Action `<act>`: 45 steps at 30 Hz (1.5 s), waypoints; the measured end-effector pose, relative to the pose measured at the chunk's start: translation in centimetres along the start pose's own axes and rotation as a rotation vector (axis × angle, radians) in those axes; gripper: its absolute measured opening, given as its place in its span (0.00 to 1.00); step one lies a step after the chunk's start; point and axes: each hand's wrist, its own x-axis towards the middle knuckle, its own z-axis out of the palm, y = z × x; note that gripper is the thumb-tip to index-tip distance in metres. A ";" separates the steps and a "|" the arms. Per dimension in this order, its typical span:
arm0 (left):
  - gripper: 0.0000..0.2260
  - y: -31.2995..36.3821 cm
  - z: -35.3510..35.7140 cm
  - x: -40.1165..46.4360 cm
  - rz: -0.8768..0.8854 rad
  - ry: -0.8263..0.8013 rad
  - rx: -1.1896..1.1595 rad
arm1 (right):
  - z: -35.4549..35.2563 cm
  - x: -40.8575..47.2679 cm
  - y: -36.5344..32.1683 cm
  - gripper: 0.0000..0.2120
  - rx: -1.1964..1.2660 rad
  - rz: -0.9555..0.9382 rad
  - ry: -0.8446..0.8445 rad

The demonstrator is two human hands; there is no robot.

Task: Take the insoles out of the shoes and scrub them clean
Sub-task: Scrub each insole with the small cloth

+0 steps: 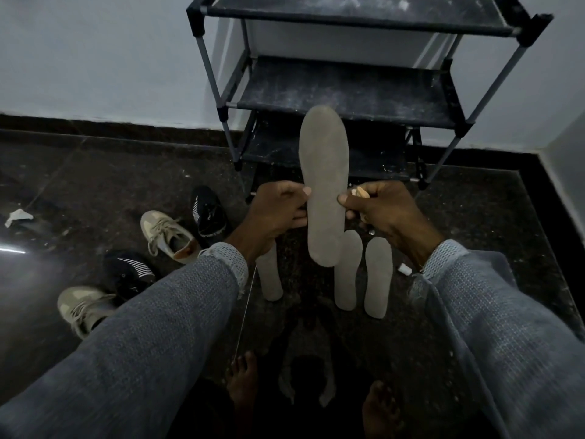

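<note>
I hold a long grey insole (324,172) upright in front of me. My left hand (278,210) pinches its left edge and my right hand (380,210) pinches its right edge. A small pale object (361,193) is also tucked in my right hand's fingers; I cannot tell what it is. Three more grey insoles lie on the dark floor below: one under my left wrist (270,280), two side by side under the held one (348,277) (377,277). Two beige sneakers (167,234) (82,307) and two black sneakers (209,213) (129,274) sit at the left.
A black shoe rack (348,87) with dusty shelves stands against the wall straight ahead. My bare feet (243,384) are on the dark stone floor at the bottom. A crumpled scrap (17,217) lies far left, a small white bit (405,269) near my right wrist.
</note>
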 end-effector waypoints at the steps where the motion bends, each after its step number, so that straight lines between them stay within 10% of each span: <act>1: 0.04 -0.2 0.0 0.2 -0.015 -0.002 0.012 | 0.0 0.3 0.3 0.06 -0.002 0.004 0.006; 28: 0.10 -20.8 3.8 9.4 -0.505 -0.164 0.002 | 4.8 7.9 22.3 0.13 -0.149 0.301 0.183; 45: 0.14 -32.2 4.1 13.1 -0.371 -0.089 0.275 | 8.5 12.5 30.1 0.10 -0.312 0.351 0.156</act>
